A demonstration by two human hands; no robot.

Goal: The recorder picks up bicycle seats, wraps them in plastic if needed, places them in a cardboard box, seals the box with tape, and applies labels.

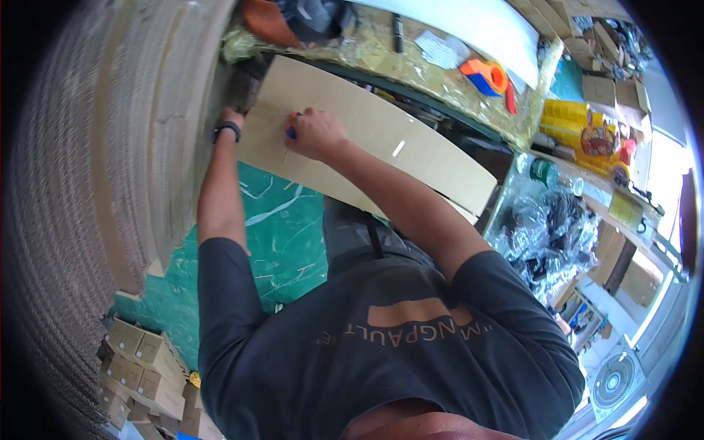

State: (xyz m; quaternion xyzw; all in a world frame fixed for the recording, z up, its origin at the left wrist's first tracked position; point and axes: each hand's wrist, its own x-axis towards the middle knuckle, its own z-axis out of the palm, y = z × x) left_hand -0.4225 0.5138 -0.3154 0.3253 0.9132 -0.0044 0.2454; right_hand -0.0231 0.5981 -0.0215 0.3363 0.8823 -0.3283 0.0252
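The person's right hand [317,134] had its fingers curled around a small blue-and-orange handheld tool [291,130], pressed close to a long, flat, tan cardboard sheet [367,117]. The sheet lay in front of the person's body, alongside the near edge of a counter [359,48] covered in yellowish film, and slanted down toward the right. At the sheet's left end was the left hand [233,117], below which a dark wristband [226,129] circled the wrist; its fingers were partly hidden, so whether they grasped the edge could not be told. Close by on the left rose a tall stack of brown corrugated cardboard [158,147], and a scuffed green floor [282,235] showed under the forearms. On the counter lay a black cylindrical marker [398,33], some whitish crumpled paper [442,49] and an orange-and-blue tape dispenser [482,78]. Farther right, stacked yellow rolls [568,114] stood above a heap of clear plastic bags [550,227].
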